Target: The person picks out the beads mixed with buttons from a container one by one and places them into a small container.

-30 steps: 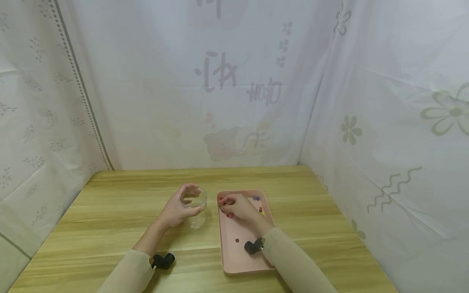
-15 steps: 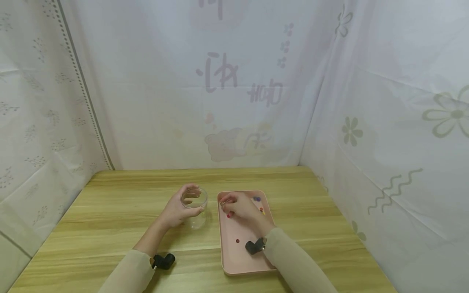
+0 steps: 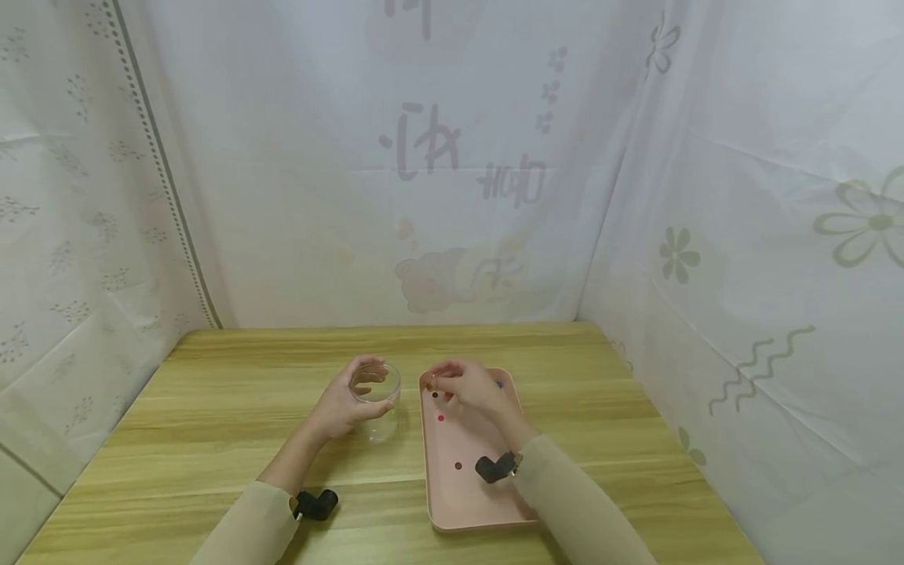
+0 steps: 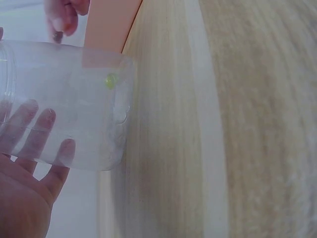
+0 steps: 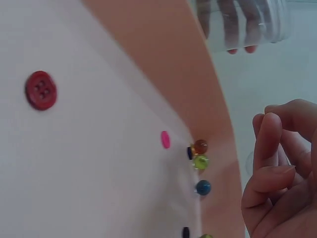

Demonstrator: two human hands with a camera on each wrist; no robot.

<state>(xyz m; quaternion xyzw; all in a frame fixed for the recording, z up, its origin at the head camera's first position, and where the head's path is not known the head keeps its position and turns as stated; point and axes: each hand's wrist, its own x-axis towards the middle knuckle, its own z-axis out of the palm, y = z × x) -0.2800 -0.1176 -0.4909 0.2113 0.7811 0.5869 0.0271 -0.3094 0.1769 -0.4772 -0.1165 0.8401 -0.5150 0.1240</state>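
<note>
My left hand grips a clear plastic jar, fingers and thumb around its side. It stands upright on the table, left of a pink tray. Through its wall, near the base, shows a yellow-green marble. Over the tray's far left corner is my right hand, its fingertips drawn together. In the left wrist view they pinch a small dark thing, its kind unclear. Below lie a brown marble, a blue marble, a pink button and a red four-hole button.
A raised rim runs around the tray. Blue pieces show past my right hand at the far right. The wood-grain table meets a pale printed curtain behind and at both sides.
My right hand has lifted slightly from the tray's far left corner, uncovering the pink button and a dark piece. My left hand and the jar stay in place.
</note>
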